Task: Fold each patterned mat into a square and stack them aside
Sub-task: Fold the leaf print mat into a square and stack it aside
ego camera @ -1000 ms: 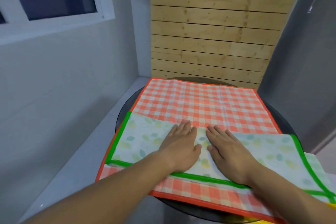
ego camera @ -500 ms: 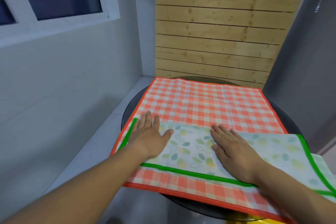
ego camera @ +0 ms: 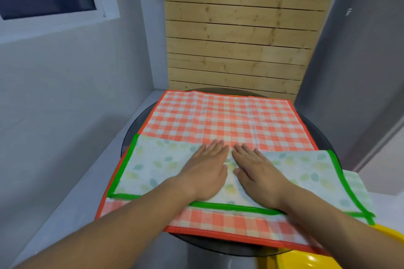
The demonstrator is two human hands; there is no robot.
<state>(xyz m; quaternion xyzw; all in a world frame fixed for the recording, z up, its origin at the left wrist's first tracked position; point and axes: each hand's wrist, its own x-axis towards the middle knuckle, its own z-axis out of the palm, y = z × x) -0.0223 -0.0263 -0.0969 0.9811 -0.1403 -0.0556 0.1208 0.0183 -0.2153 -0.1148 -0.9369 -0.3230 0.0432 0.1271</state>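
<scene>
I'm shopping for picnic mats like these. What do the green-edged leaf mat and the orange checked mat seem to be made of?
Green-edged leaf mat: probably thin woven plastic, matte, with green tape border; it lies stiff and flat. Orange checked mat: likely the same; fine weave texture and sharp fold creases show. Coated fabric is possible.

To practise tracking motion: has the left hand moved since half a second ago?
Yes. The left hand slid rightward, away from the left border of the leaf mat.
</scene>
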